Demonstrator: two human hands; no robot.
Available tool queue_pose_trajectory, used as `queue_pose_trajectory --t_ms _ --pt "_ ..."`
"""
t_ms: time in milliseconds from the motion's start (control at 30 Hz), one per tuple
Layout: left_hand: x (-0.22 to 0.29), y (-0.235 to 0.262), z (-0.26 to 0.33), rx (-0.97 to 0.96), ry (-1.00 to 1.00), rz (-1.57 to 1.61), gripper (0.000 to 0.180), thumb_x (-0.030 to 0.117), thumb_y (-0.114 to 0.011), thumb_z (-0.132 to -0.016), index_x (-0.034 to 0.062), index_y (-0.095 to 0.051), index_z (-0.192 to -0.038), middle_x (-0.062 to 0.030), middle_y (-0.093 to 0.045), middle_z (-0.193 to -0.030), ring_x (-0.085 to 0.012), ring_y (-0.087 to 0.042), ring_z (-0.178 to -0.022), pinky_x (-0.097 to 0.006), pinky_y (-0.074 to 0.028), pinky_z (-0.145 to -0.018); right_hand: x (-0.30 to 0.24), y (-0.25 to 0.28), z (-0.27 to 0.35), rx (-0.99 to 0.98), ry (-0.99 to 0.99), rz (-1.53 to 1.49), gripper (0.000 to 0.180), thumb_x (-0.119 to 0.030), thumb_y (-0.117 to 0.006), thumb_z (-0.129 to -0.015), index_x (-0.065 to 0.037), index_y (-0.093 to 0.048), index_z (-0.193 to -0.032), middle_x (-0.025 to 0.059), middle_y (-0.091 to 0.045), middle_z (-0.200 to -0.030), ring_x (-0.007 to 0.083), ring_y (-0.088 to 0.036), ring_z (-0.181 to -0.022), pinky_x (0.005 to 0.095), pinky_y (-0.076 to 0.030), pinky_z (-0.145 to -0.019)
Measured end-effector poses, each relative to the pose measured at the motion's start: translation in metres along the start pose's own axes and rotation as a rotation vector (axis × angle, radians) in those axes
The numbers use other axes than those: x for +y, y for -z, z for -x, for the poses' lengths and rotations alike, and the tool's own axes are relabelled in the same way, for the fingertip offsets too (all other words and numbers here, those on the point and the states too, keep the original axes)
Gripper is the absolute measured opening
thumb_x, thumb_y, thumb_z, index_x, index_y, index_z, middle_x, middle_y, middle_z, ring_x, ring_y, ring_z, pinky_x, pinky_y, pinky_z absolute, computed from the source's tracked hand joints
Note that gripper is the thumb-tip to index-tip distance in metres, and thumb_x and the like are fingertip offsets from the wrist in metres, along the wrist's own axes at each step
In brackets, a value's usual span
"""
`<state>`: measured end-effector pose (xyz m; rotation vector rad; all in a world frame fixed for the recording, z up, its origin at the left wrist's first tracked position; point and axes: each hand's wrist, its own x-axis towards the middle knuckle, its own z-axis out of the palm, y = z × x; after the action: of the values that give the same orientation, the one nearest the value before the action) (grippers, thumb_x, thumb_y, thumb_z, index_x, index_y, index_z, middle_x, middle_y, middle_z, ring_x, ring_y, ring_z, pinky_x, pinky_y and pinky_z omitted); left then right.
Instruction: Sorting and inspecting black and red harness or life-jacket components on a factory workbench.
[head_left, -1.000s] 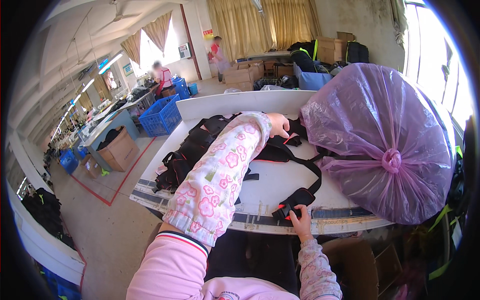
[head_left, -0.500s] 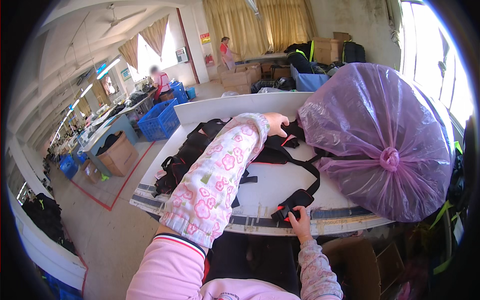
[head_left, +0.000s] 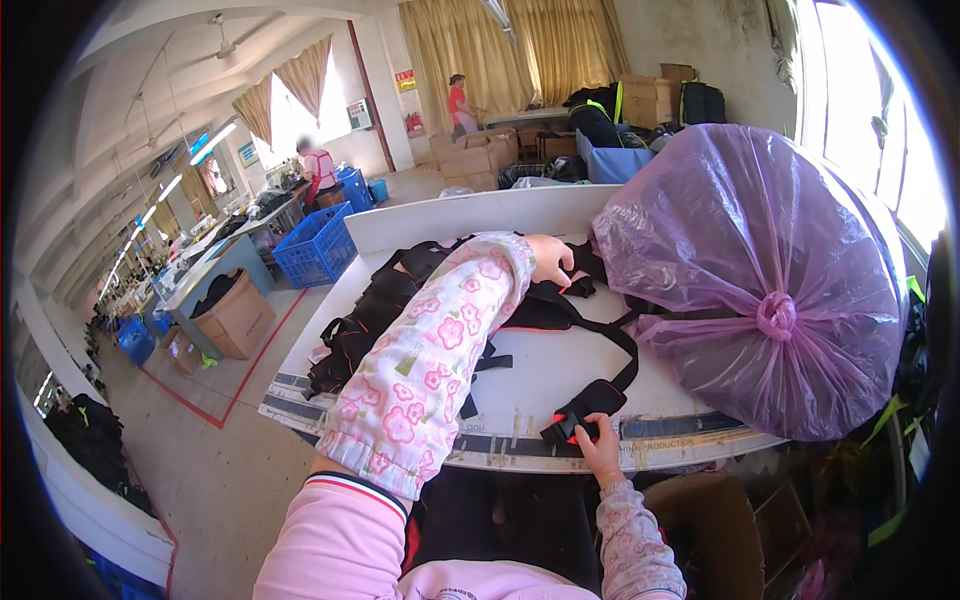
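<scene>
While the right hand [head_left: 598,445] pinches the black strap pad [head_left: 583,410] at the white table [head_left: 540,375] edge, lower centre, the strap [head_left: 625,345] arcs up-frame toward the left hand [head_left: 550,260], closed on the black strap pile [head_left: 400,300]. Right of centre sits a tied purple bag [head_left: 760,270], contents hidden. Upper left, blue crates [head_left: 315,245] are too distant to judge.
</scene>
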<state>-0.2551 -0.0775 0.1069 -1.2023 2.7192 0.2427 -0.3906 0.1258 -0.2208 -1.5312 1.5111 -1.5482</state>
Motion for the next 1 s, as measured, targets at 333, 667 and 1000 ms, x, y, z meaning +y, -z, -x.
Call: queue_pose_trajectory --t_ms 333,667,1000 --pt "0.012 -0.004 0.002 0.004 -0.075 -0.059 0.046 0.034 -0.066 -0.079 0.0066 -0.059 -0.115 -0.0167 -0.061 -0.109 -0.0295 -0.059 -0.101 -0.037 -0.045 -0.087 0.007 0.0 0.0 0.043 0.054 0.036 0.024 -0.018 -0.067 -0.078 -0.005 -0.054 -0.094 0.009 -0.059 -0.077 0.0178 -0.057 -0.069 0.0302 -0.047 -0.065" --pt "-0.008 -0.019 -0.007 0.095 -0.123 -0.094 0.041 0.04 -0.07 -0.074 0.013 -0.065 -0.105 -0.0133 -0.066 -0.098 -0.0303 -0.061 -0.094 -0.039 -0.047 -0.082 0.01 -0.001 -0.001 0.066 0.099 0.055 0.025 -0.019 -0.067 -0.078 -0.005 -0.054 -0.093 0.0088 -0.059 -0.076 0.0179 -0.056 -0.065 0.0295 -0.046 -0.062" --pt "-0.005 -0.018 -0.002 0.076 -0.088 -0.062 0.041 0.039 -0.07 -0.074 0.0125 -0.065 -0.105 -0.0137 -0.065 -0.101 -0.0311 -0.061 -0.096 -0.039 -0.047 -0.084 0.005 0.002 -0.004 0.055 0.065 0.034 0.025 -0.019 -0.067 -0.078 -0.005 -0.054 -0.095 0.0101 -0.06 -0.08 0.0199 -0.058 -0.073 0.0307 -0.047 -0.068"
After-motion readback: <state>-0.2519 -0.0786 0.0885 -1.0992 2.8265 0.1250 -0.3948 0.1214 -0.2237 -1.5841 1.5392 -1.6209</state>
